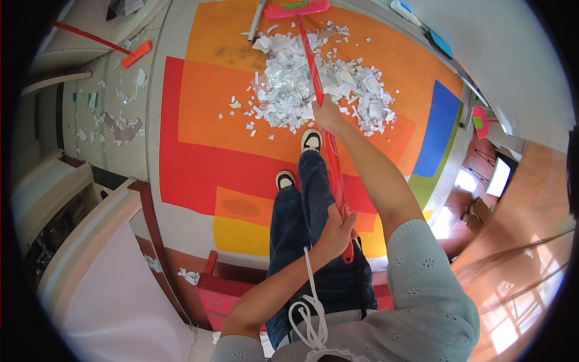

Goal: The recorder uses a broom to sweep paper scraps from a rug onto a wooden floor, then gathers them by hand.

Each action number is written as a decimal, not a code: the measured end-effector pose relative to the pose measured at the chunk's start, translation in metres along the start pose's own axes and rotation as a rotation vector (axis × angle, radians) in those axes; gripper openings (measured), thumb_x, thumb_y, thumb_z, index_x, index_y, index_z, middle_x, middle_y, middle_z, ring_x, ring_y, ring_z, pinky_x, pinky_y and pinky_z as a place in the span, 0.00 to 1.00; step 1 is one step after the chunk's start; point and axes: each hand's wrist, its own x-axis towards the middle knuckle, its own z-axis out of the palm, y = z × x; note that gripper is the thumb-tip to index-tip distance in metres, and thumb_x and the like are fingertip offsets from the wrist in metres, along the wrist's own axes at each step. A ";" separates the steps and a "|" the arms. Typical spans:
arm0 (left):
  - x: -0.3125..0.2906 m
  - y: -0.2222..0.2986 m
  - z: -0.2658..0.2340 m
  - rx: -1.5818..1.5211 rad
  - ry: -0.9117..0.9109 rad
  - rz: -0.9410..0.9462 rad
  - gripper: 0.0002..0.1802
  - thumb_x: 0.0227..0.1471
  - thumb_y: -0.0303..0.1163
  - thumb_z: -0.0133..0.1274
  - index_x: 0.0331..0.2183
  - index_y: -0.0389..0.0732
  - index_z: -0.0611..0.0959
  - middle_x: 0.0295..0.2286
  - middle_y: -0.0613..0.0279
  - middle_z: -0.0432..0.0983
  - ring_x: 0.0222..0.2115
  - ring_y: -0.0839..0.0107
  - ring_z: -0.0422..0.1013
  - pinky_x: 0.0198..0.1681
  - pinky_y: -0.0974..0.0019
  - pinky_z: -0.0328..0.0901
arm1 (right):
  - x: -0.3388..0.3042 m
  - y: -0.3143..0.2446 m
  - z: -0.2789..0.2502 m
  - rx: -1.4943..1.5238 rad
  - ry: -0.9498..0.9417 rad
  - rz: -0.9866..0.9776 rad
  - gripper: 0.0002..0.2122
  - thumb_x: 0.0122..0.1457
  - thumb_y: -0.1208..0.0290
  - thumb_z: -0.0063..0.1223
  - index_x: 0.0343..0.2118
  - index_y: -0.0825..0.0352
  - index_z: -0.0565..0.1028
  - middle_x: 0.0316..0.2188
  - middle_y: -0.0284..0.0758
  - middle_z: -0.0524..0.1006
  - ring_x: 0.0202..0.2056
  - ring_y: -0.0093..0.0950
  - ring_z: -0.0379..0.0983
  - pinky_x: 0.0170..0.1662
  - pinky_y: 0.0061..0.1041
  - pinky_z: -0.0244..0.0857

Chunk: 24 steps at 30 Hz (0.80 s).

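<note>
**Red-handled broom with pink bristled head reaching across heap of torn white paper scraps**

Right hand closed around the broom's handle partway along; left hand closed around it near the body-side end. Bristled head just beyond the heap; floor contact cannot be determined. Heap lies on flat orange, red, yellow and blue floor covering.

A blue eraser lies near a white marker (a brown box sits farther right).
</note>
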 end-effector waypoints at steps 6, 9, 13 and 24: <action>-0.005 -0.031 0.049 -0.033 -0.105 -0.044 0.18 0.51 0.30 0.44 0.34 0.36 0.52 0.32 0.54 0.61 0.20 0.73 0.68 0.23 0.70 0.66 | -0.020 0.043 -0.010 -0.131 -0.069 -0.057 0.22 0.55 0.63 0.38 0.47 0.75 0.54 0.22 0.50 0.72 0.22 0.39 0.72 0.26 0.34 0.66; -0.026 -0.016 0.084 -0.261 -0.407 -0.211 0.18 0.51 0.28 0.44 0.34 0.37 0.52 0.33 0.53 0.62 0.27 0.68 0.70 0.30 0.66 0.68 | -0.044 0.071 -0.051 -0.538 0.006 -0.186 0.23 0.55 0.64 0.38 0.50 0.72 0.52 0.24 0.54 0.71 0.24 0.45 0.71 0.26 0.37 0.65; -0.071 -0.041 0.131 -0.442 -0.674 -0.296 0.19 0.49 0.25 0.46 0.34 0.38 0.51 0.30 0.54 0.64 0.30 0.65 0.69 0.33 0.63 0.67 | -0.131 0.046 -0.091 -0.467 -0.014 -0.121 0.23 0.55 0.63 0.38 0.51 0.70 0.52 0.22 0.50 0.71 0.20 0.43 0.71 0.22 0.36 0.64; -0.026 -0.001 0.077 -0.293 -0.411 -0.150 0.19 0.49 0.29 0.48 0.36 0.37 0.55 0.31 0.55 0.64 0.31 0.65 0.70 0.32 0.64 0.67 | -0.044 0.024 -0.056 -0.509 0.072 -0.168 0.18 0.55 0.65 0.36 0.43 0.74 0.57 0.28 0.55 0.71 0.31 0.45 0.71 0.33 0.38 0.65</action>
